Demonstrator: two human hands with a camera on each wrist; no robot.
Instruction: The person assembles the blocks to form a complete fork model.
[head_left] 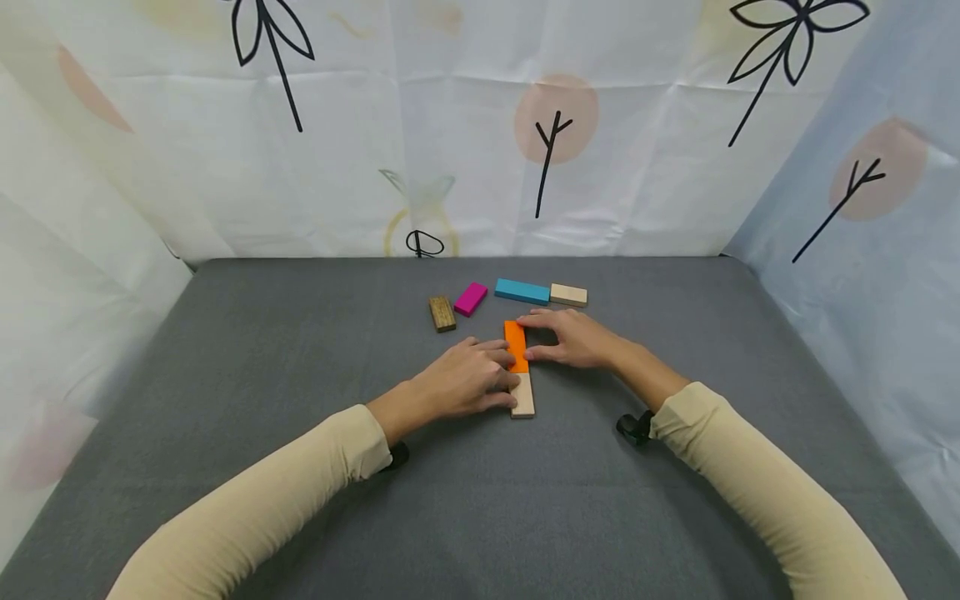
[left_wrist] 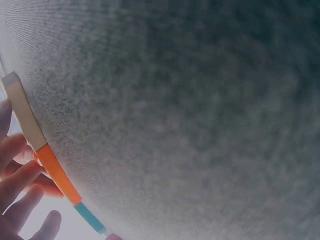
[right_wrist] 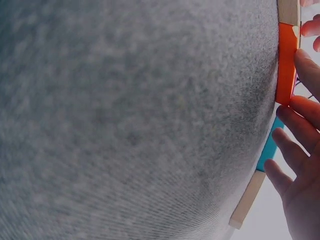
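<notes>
I see left grip [head_left: 472, 377] relaxed, fingers against orange block [head_left: 517, 335], plain wooden block [head_left: 524, 400]; right grip [head_left: 573, 339] spread, touching orange. Blue block [head_left: 522, 291] near bench's [head_left: 300, 333] far edge.

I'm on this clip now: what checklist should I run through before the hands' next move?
1. Orange block meets near pale block end to end: ok.
2. Right hand at the orange block: ok, fingertips reach it.
3. Left hand at both those blocks: ok.
4. How firmly either hand presses: cannot tell.
5. Orange block clear of blue block: ok, a gap shows.
6. Magenta block and brown block aligned: not ok, angled differently.
</notes>
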